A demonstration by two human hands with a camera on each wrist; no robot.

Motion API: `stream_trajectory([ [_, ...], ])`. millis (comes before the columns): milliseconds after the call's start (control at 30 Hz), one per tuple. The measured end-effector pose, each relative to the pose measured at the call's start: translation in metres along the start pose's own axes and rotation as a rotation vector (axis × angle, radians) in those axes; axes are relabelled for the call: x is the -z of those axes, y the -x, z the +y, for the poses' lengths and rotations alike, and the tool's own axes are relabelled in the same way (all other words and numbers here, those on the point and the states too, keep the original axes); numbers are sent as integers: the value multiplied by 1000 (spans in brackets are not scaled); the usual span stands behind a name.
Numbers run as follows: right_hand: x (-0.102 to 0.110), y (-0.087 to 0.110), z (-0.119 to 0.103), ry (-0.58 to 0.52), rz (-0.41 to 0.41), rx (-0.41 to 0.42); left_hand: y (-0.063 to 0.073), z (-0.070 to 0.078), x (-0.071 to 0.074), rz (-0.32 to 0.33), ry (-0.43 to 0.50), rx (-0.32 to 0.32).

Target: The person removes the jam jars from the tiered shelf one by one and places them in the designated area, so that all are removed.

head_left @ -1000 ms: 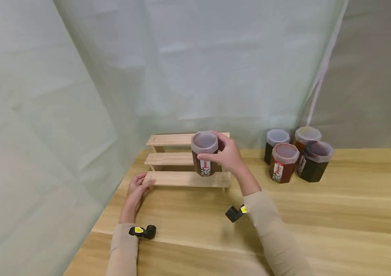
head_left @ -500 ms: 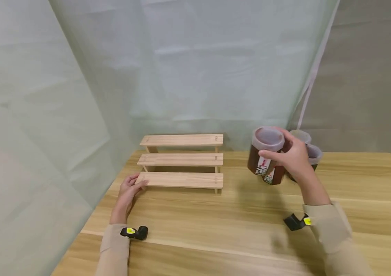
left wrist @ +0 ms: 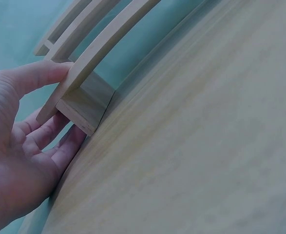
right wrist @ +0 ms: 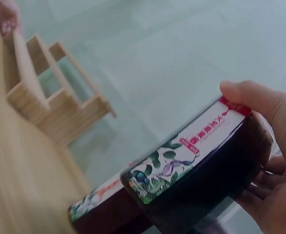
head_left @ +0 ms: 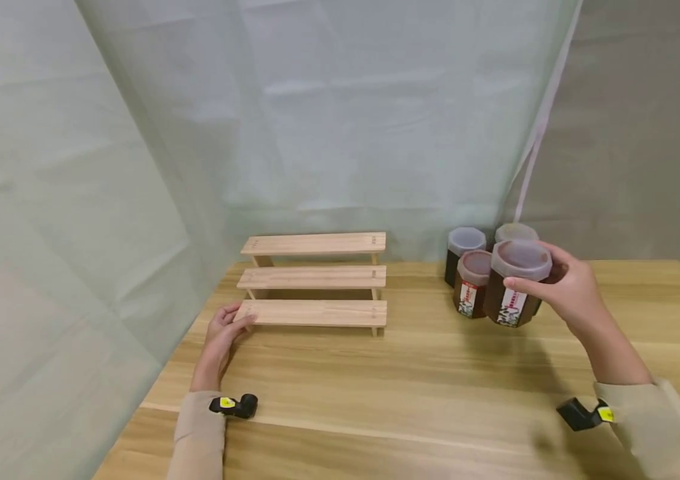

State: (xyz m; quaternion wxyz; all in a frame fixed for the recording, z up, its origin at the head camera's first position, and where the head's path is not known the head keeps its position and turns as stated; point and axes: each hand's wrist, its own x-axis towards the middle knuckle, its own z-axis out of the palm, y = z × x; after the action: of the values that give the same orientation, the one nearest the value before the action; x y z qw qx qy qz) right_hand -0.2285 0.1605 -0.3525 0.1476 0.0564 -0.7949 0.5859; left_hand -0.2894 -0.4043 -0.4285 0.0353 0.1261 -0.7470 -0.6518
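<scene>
My right hand (head_left: 577,293) grips a faceted jar (head_left: 512,303) with a frosted lid, dark contents and a white label; the thumb lies across its near side. The jar hangs upright in front of the other jars, overlapping one of them. The right wrist view shows its label (right wrist: 191,146) with red print and painted leaves. At the left, a three-tier wooden stand (head_left: 316,312) carries nothing on its planks. My left hand (head_left: 220,337) holds the left end of its lowest plank. In the left wrist view the thumb presses the plank (left wrist: 101,51) from above, fingers at its underside.
Behind the held jar stand a dark jar (head_left: 465,257), a reddish jar (head_left: 469,293) and a jar with a yellowish lid (head_left: 517,231); another is mostly hidden. The wooden table (head_left: 376,400) meets a pale cloth backdrop (head_left: 346,133) behind and on the left.
My right hand has carried the jar from over the stand rightward to the group of jars. My left hand has kept its hold on the stand.
</scene>
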Motion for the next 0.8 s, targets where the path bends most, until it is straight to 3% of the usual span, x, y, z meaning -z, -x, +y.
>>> stream_trajectory([
  [167,2,8,13,149,50,-88,-2,-3,-6,-3,-11,9],
  [333,-12,14,25,211,238,-103,-3,-2,-9,-4,7,-4],
  [567,-42,20,39,266,521,-33,-1,-2,-7,-4,37,0],
  [800,-64,26,61,270,602,-10,3,-1,-1,-1,4,6],
])
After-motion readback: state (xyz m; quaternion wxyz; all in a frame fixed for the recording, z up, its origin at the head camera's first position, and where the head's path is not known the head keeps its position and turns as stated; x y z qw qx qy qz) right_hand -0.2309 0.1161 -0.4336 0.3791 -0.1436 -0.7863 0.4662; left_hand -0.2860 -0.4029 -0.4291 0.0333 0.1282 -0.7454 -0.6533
